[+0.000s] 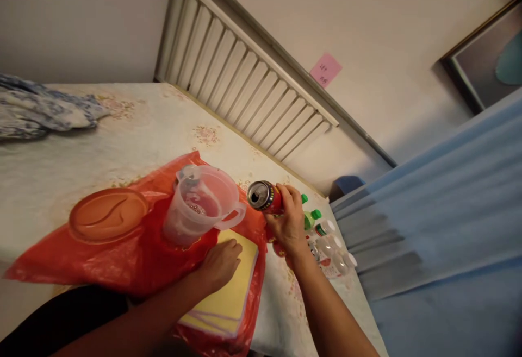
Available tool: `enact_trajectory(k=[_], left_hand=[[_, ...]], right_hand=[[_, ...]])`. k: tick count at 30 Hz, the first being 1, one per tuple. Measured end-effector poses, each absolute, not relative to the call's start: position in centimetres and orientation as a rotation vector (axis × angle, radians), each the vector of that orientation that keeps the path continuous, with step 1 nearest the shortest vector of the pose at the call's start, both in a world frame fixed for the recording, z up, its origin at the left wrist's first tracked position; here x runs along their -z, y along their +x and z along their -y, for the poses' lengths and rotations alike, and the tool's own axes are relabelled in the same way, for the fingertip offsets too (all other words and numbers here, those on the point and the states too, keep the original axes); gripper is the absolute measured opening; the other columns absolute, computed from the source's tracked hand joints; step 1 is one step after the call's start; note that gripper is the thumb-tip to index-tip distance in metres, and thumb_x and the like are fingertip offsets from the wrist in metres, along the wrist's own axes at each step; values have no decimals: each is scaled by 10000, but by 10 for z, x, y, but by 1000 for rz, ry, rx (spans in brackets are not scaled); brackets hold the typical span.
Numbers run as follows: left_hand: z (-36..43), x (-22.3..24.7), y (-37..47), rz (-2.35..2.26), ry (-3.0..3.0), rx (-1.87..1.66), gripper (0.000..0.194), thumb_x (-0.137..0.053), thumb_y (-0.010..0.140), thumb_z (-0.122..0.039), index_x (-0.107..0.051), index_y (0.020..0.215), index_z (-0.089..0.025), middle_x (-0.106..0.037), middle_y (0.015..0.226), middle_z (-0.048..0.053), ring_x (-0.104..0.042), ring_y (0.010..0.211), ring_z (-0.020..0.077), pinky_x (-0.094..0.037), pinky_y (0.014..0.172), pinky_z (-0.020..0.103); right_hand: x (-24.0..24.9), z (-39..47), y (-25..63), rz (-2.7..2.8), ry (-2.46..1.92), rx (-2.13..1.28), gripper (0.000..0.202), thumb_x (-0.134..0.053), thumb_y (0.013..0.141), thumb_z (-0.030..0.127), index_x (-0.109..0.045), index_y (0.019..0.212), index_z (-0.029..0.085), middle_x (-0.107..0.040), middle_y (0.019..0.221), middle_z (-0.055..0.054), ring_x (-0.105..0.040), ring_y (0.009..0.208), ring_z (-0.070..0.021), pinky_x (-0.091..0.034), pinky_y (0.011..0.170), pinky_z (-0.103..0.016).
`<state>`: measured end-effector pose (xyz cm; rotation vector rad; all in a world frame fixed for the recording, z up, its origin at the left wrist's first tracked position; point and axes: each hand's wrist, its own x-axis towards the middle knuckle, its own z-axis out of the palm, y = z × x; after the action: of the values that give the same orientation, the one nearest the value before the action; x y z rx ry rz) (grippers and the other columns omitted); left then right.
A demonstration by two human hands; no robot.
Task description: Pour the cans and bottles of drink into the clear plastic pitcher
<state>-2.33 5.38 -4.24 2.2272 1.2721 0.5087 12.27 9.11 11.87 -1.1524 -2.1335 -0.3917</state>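
One table (155,134) spreads widest, under a smooth pale cloth printed with flower clusters; a single blue curtain (408,237) hangs in soft folds on the right, and one ribbed white radiator (240,80) runs along the wall. Shiny, crinkled red plastic (110,264) covers the table's near part, and one rumpled blue-and-white cloth (44,110) lies far left. On the plastic are a few flat, squarish yellow sheets (232,286), one translucent plastic jug (183,215) with a looped handle and bubbles inside, and, left of it, one round orange lid (109,215) with a curved groove. At least five clear bottles (332,251), two green-capped and three white-capped, crowd the table's right side. Two hands show: the left hand (223,264), loosely curled above the sheets, may or may not hold something, I cannot tell; the right hand (291,221) wraps firmly round one opened metal can (265,196), a tipped cylinder just right of the jug's handle. One pink paper note (326,70) is on the wall.
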Motion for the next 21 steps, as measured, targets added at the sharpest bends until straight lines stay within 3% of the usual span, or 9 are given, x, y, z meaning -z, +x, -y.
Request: enact_trajectory(k=[10, 21], left_hand=[[-49, 39, -30, -1248, 2189, -520, 176, -481, 930, -150, -626, 1018, -195, -670, 1127, 92, -639, 1049, 248, -499, 921, 373], [-48, 45, -29, -1234, 2201, -552, 174, -485, 928, -168, -636, 1012, -187, -672, 1121, 105, -640, 1047, 263, -517, 912, 391]], right_hand=[[-152, -120, 85, 2365, -885, 658, 589, -596, 867, 112, -485, 1432, 238, -554, 1225, -146, -538, 1147, -302, -488, 977, -517], [-162, -131, 76, 2450, -748, 804, 495, -532, 944, 93, -514, 1412, 253, -559, 1234, -142, -505, 1224, -294, -455, 1047, -543]])
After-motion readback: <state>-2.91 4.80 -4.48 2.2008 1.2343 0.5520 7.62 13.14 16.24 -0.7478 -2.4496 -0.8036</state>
